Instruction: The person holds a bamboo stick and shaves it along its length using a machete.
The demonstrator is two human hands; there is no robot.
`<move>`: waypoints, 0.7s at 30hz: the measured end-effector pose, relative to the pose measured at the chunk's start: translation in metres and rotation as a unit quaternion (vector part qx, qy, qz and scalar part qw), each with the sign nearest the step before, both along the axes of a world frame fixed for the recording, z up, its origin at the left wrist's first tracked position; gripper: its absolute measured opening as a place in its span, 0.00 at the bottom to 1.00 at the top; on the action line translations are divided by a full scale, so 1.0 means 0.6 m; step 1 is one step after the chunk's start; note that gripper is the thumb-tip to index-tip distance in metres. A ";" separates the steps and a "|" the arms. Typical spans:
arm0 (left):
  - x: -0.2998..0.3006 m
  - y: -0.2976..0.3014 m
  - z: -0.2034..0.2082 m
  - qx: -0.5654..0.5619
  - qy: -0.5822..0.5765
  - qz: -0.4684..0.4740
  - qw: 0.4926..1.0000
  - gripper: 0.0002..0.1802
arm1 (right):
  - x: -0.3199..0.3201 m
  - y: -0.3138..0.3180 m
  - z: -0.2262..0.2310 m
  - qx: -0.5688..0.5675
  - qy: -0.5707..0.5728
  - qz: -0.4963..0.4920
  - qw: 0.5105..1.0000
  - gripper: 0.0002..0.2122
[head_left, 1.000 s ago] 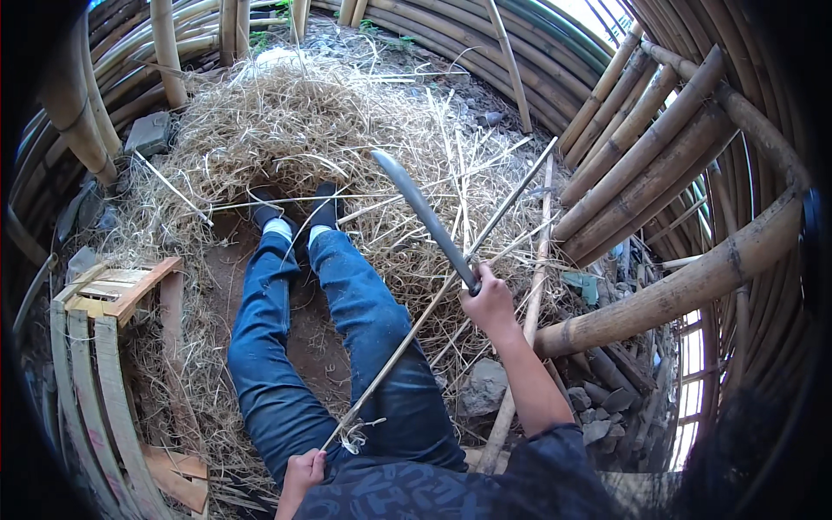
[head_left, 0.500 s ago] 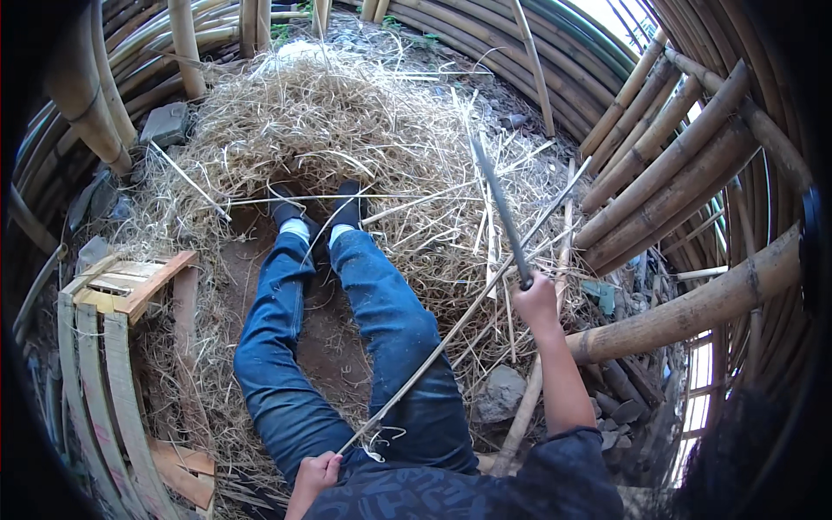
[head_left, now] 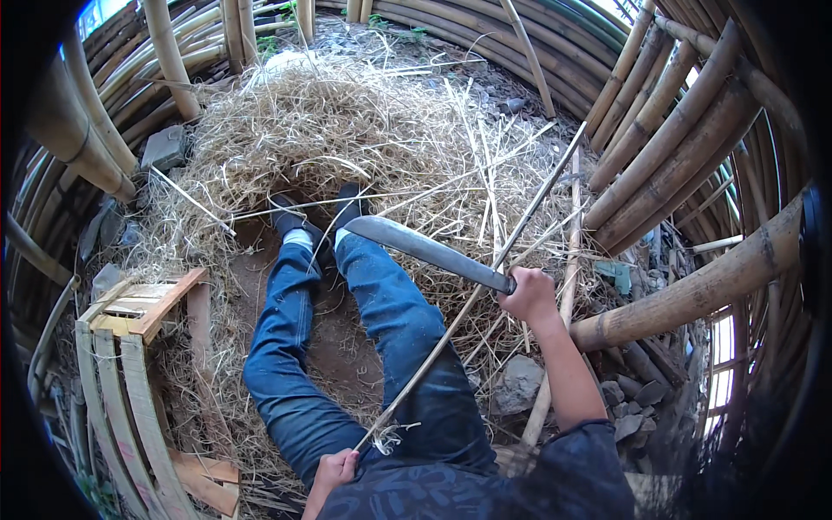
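Here the hands grip a machete [head_left: 429, 251] and bamboo strip [head_left: 472, 299], poles [head_left: 685, 299] close right

No packages, labels, signs or screens appear anywhere in this view (only natural materials and plain tools show, none with a wrapper, tag or display on it).

Blue jeans [head_left: 347, 347], grey blade [head_left: 425, 249] — pale straw [head_left: 347, 130]
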State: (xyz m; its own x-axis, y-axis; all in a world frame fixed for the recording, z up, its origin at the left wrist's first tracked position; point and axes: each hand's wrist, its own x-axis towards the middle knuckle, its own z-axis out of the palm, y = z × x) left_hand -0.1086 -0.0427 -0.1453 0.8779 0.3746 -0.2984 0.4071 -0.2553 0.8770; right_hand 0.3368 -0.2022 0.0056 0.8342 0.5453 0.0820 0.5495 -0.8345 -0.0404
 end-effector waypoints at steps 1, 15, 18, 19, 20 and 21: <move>-0.002 -0.003 -0.001 0.000 0.000 0.003 1.000 0.17 | 0.005 0.001 -0.002 -0.014 -0.015 0.011 1.000 0.11; -0.024 -0.004 -0.022 0.010 -0.010 0.009 1.000 0.18 | 0.046 -0.069 -0.018 0.099 0.080 -0.148 0.981 0.15; -0.030 0.002 -0.032 0.041 -0.034 -0.005 0.999 0.18 | -0.029 -0.031 -0.035 0.123 0.123 -0.085 0.981 0.15; -0.022 0.004 -0.019 0.032 -0.035 0.001 0.999 0.17 | -0.042 -0.021 -0.037 0.124 0.126 -0.072 0.982 0.15; -0.026 0.003 -0.029 0.039 -0.026 -0.001 0.999 0.17 | -0.055 -0.009 -0.032 0.127 0.132 -0.054 0.982 0.14; -0.029 0.001 -0.052 0.077 -0.069 0.004 0.995 0.17 | -0.060 -0.001 -0.018 0.134 0.141 -0.055 0.979 0.14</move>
